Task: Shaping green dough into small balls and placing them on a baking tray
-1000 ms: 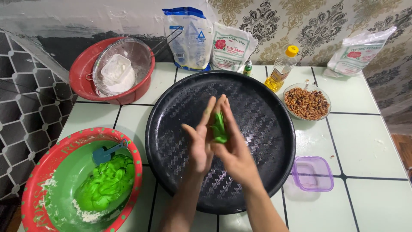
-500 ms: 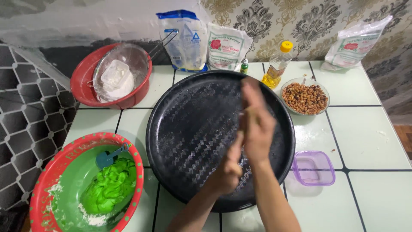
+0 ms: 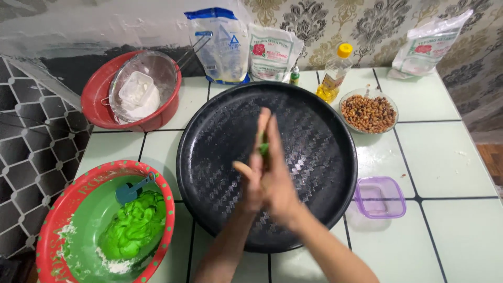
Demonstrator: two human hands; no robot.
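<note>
A small lump of green dough (image 3: 263, 147) sits squeezed between the two palms, just below the fingertips, and only a sliver of it peeks out near the middle of the frame. The left hand (image 3: 250, 181) and right hand (image 3: 276, 175) are pressed flat against each other, fingers (image 3: 263, 121) straight and together, pointing toward the top of the frame, with the left thumb sticking out to the side. Both forearms come up from the bottom edge and meet over the big round black tray (image 3: 220, 131) in the centre of the tiled counter (image 3: 445, 152).

Most of the dough is hidden inside the palms, so its shape is hard to tell, and the hands are a little blurred.

At lower left a red-rimmed green bowl (image 3: 63, 209) holds more green dough and a small blue scoop (image 3: 128, 191). At upper left is a red basin (image 3: 94, 105) with a sieve of white flour. A purple plastic box (image 3: 380, 196) lies right of the tray, a bowl of peanuts (image 3: 369, 112) and an oil bottle (image 3: 334, 73) above it.
</note>
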